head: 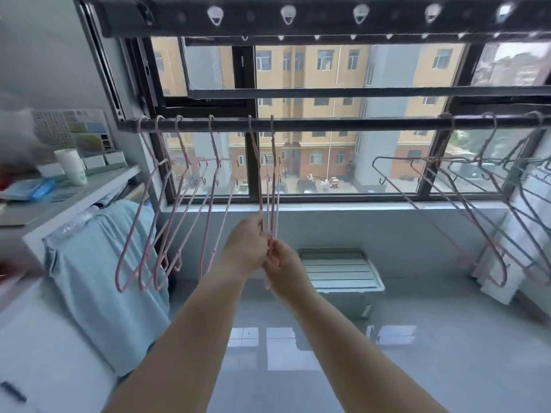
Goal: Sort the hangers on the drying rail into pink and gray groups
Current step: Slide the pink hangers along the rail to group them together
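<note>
A dark drying rail [343, 124] runs across the window. Several pink hangers [155, 222] hang at its left end. Two more pink hangers [272, 180] hang near the middle, turned edge-on. My left hand [249, 245] pinches the bottom of the left one, and my right hand [283, 266] grips the bottom of the right one; the two hands touch. At the right end several gray hangers [465, 180] hang in a tangle, with a pinkish one [495, 248] among them.
A blue towel [104, 278] drapes over a white cabinet at the left, under a shelf with a cup [71, 166] and boxes. A white slatted stool [340, 271] stands below the window. An upper rack [298, 16] hangs overhead.
</note>
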A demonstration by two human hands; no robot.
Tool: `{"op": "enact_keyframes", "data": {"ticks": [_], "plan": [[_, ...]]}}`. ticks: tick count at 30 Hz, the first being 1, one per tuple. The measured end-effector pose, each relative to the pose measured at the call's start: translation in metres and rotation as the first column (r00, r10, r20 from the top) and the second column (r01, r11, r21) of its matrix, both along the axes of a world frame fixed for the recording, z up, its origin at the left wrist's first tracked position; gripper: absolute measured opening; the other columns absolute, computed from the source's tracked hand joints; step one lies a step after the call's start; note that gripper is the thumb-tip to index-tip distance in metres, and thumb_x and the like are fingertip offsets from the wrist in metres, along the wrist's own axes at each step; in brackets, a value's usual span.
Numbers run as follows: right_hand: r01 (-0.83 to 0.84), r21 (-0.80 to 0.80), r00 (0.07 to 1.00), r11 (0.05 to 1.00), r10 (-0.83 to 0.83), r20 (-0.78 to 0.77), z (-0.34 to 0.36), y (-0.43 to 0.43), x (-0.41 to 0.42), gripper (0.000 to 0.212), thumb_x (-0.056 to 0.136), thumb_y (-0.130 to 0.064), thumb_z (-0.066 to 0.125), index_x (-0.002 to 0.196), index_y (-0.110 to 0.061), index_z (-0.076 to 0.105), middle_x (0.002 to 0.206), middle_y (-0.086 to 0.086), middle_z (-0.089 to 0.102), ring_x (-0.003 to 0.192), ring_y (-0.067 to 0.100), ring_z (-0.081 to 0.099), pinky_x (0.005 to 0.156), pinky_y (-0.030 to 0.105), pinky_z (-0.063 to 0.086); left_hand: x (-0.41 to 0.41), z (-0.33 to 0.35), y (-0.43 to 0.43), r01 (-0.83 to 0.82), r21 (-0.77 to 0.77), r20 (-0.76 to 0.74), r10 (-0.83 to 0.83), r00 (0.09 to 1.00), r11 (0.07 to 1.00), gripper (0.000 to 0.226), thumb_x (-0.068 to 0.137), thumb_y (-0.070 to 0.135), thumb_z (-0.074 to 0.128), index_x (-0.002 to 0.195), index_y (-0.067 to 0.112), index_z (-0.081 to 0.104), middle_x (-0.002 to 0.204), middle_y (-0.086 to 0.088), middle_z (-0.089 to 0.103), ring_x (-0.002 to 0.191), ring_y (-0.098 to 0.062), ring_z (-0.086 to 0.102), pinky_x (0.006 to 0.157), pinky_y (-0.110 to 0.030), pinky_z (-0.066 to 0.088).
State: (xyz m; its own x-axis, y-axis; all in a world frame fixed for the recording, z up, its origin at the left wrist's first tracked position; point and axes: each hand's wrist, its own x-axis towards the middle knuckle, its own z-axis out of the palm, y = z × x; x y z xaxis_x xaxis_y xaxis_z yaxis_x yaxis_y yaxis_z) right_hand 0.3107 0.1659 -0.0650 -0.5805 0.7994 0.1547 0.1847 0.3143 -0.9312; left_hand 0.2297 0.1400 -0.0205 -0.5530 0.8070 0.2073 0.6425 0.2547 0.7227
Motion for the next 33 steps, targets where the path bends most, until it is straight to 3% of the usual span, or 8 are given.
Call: {"op": "enact_keyframes", "data": {"ticks": [4,6,12,16,20,24,28,33], "plan": [[0.083,-0.032,0.994,0.996,-0.085,-0.069,-0.002,0.006,0.011,0.021,0.096,-0.014,0.038,0.111,-0.014,0.052,0.092,0.004,0.064,0.085,0.018,0.063,0.077,0.026,0.047,0.004,-0.007,0.007,0.027,0.051,0.117,-0.033,0.993,0.998,0.053,0.091,0.008,0.047,0.139,0.022,0.031,0.132,-0.011,0.047,0.121,-0.027,0.047,0.102,-0.039,0.039],[0.166,-0.036,0.977,0.985,-0.170,-0.132,0.000,0.011,0.021,0.019,0.097,-0.012,0.032,0.097,-0.017,0.050,0.086,0.002,0.067,0.087,0.018,0.066,0.082,0.031,0.048,0.012,-0.010,0.008,-0.078,0.096,-0.015,0.080,0.997,0.992,0.060,0.089,0.009,0.051,0.142,0.020,0.025,0.140,-0.013,0.037,0.130,-0.029,0.033,0.108,-0.038,0.026],[0.398,0.080,0.900,0.914,-0.372,-0.228,0.012,0.028,0.064,0.030,0.096,-0.012,0.032,0.079,-0.028,0.050,0.045,-0.007,0.054,0.042,0.003,0.053,0.056,0.030,0.047,0.038,-0.008,0.015,-0.024,0.326,-0.263,0.115,0.958,0.945,0.056,0.080,-0.001,0.058,0.133,0.012,0.042,0.137,-0.012,0.044,0.130,-0.027,0.036,0.112,-0.033,0.020],[0.511,0.151,0.851,0.846,-0.475,-0.223,0.018,0.045,0.098,0.026,0.096,-0.011,0.035,0.093,-0.016,0.060,0.048,-0.007,0.053,0.041,0.002,0.048,0.047,0.020,0.035,0.057,-0.008,0.023,0.023,0.367,-0.228,0.066,0.972,0.930,0.055,0.079,-0.002,0.062,0.130,0.012,0.046,0.133,-0.012,0.049,0.126,-0.028,0.040,0.110,-0.034,0.027],[0.559,0.129,0.821,0.819,-0.525,-0.225,0.027,0.060,0.132,0.024,0.097,-0.012,0.034,0.095,-0.017,0.057,0.056,0.005,0.057,0.057,0.025,0.058,0.063,0.039,0.051,0.068,-0.014,0.029,-0.068,0.316,-0.208,0.138,0.968,0.946,0.063,0.078,0.003,0.064,0.135,0.014,0.040,0.142,-0.015,0.037,0.134,-0.032,0.028,0.113,-0.039,0.016],[0.594,0.149,0.800,0.791,-0.561,-0.213,0.035,0.076,0.154,0.025,0.097,-0.011,0.034,0.102,-0.008,0.058,0.064,0.009,0.056,0.069,0.034,0.061,0.074,0.054,0.052,0.062,-0.019,0.026,-0.221,0.243,-0.152,0.262,0.953,0.945,0.074,0.081,0.005,0.060,0.143,0.014,0.021,0.151,-0.021,0.016,0.140,-0.036,0.013,0.114,-0.045,0.007],[0.592,0.204,0.805,0.779,-0.562,-0.190,0.033,0.082,0.163,0.025,0.097,-0.012,0.035,0.103,-0.009,0.059,0.062,0.003,0.055,0.066,0.029,0.059,0.068,0.044,0.052,0.055,-0.024,0.020,-0.257,0.184,-0.054,0.271,0.961,0.949,0.074,0.085,0.003,0.054,0.146,0.011,0.012,0.149,-0.025,0.018,0.136,-0.041,0.020,0.112,-0.048,0.014],[0.606,0.193,0.795,0.772,-0.577,-0.188,0.023,0.085,0.166,0.025,0.097,-0.011,0.036,0.102,-0.011,0.060,0.056,-0.010,0.048,0.051,0.005,0.050,0.048,0.014,0.039,0.055,-0.032,0.016,-0.201,0.187,0.020,0.201,0.979,0.961,0.067,0.087,-0.004,0.040,0.145,0.008,0.009,0.144,-0.026,0.027,0.132,-0.041,0.028,0.109,-0.046,0.023]]}}
